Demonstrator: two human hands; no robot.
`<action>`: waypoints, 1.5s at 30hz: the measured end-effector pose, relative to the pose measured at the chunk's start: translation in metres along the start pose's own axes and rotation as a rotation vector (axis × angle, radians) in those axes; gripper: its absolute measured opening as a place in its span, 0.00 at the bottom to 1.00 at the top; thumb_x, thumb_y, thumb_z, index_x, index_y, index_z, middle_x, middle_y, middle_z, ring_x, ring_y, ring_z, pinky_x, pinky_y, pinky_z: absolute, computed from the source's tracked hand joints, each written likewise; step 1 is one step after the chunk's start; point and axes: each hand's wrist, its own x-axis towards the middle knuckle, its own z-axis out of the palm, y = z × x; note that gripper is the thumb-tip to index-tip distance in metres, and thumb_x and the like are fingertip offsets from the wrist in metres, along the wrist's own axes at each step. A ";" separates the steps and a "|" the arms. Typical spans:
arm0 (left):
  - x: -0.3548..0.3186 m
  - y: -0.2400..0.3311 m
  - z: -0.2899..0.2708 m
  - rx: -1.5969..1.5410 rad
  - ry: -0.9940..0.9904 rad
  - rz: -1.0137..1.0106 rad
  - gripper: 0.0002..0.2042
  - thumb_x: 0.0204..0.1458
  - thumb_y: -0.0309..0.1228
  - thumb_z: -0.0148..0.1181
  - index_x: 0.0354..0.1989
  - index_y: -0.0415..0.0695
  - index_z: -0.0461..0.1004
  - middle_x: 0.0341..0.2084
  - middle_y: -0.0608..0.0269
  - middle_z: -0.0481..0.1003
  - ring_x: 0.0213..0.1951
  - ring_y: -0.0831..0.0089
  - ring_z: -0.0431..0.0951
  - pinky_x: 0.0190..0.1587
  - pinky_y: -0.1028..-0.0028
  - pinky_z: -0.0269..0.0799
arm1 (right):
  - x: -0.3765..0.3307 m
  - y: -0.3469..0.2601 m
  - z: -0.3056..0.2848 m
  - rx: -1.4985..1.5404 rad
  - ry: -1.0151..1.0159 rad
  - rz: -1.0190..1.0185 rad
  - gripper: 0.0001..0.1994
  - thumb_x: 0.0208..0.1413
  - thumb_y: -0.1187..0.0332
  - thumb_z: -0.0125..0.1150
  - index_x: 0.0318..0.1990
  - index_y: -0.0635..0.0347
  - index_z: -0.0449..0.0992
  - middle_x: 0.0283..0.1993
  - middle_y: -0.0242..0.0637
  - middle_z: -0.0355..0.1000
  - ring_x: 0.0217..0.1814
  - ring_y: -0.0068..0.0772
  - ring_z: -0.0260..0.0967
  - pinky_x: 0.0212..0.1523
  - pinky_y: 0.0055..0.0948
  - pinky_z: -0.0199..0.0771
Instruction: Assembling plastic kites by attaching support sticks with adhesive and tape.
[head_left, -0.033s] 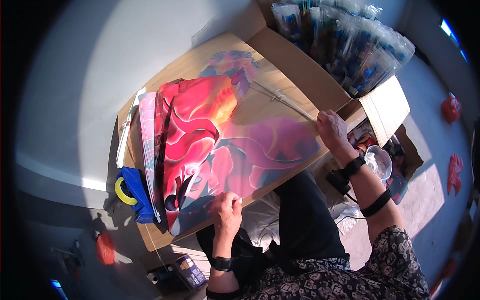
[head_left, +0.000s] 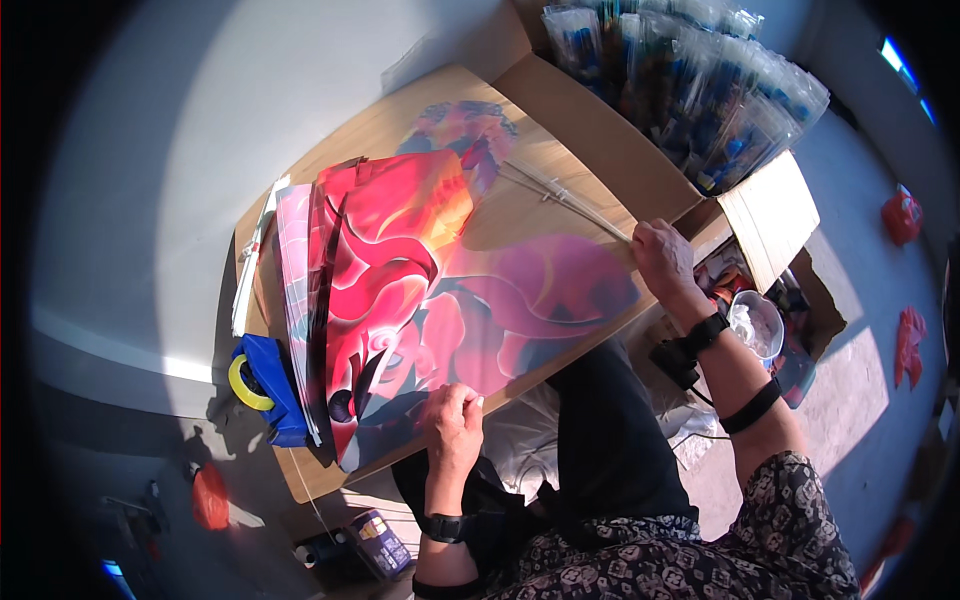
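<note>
A large printed sheet (head_left: 400, 290) in red, pink and orange lies across a wooden board (head_left: 590, 130); its right part is thin and see-through. My left hand (head_left: 455, 420) pinches the sheet's near edge. At the board's right edge, my right hand (head_left: 662, 258) grips the end of thin pale sticks (head_left: 560, 195) that run up and left over the sheet. More sheets are stacked under its left side (head_left: 295, 260).
A blue tape holder with a yellow roll (head_left: 262, 385) sits at the board's left corner. An open cardboard box (head_left: 775, 215) at the upper right holds several clear packets (head_left: 690, 80). A clear plastic cup (head_left: 755, 320) stands by my right wrist. Red scraps (head_left: 900, 215) lie on the floor.
</note>
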 end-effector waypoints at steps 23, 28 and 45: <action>0.004 0.003 0.005 0.014 -0.017 -0.039 0.09 0.43 0.22 0.62 0.26 0.43 0.66 0.21 0.60 0.68 0.30 0.59 0.71 0.36 0.61 0.65 | 0.011 0.010 0.013 0.056 -0.041 0.008 0.08 0.48 0.66 0.56 0.30 0.62 0.72 0.34 0.45 0.71 0.41 0.49 0.69 0.42 0.41 0.70; 0.003 -0.001 0.006 0.057 0.033 -0.001 0.08 0.43 0.25 0.63 0.25 0.44 0.67 0.20 0.63 0.69 0.27 0.64 0.72 0.30 0.65 0.67 | -0.001 0.005 -0.004 0.136 0.029 -0.035 0.07 0.50 0.68 0.56 0.30 0.63 0.69 0.32 0.47 0.70 0.39 0.51 0.69 0.39 0.42 0.69; -0.040 -0.009 -0.011 0.049 0.284 -0.059 0.10 0.42 0.18 0.60 0.33 0.39 0.68 0.34 0.56 0.70 0.39 0.58 0.70 0.42 0.63 0.68 | -0.051 -0.057 -0.047 0.249 -0.264 -0.694 0.05 0.45 0.75 0.52 0.31 0.63 0.69 0.30 0.41 0.66 0.38 0.44 0.66 0.36 0.37 0.69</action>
